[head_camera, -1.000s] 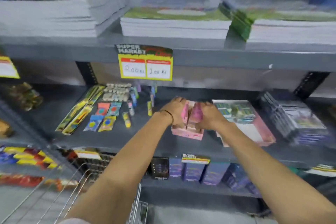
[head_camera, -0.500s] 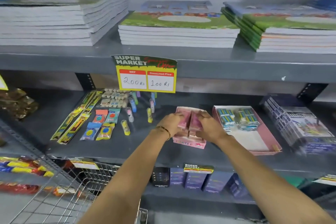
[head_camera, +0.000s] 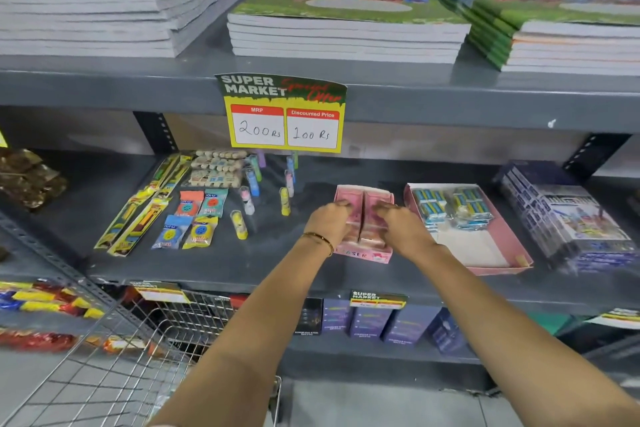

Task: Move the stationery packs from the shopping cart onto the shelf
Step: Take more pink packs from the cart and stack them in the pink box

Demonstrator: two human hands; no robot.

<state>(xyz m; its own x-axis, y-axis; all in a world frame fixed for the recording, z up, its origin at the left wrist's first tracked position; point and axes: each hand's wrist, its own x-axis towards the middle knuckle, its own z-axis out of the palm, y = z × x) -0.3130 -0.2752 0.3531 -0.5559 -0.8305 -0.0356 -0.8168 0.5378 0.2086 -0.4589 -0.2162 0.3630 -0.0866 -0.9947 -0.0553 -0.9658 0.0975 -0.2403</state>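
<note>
Head view shows the pink eraser box [head_camera: 363, 218] now resting flat on the middle shelf [head_camera: 207, 267], no longer tilted as a second ago; left hand [head_camera: 327, 224] and right hand [head_camera: 403, 229] both grip packs inside it, so placing looks nearly finished

Bare shelf [head_camera: 277, 253] left of pink box [head_camera: 363, 218]; upright tubes [head_camera: 284, 201] far left, open tray [head_camera: 485, 253] just right.
</note>
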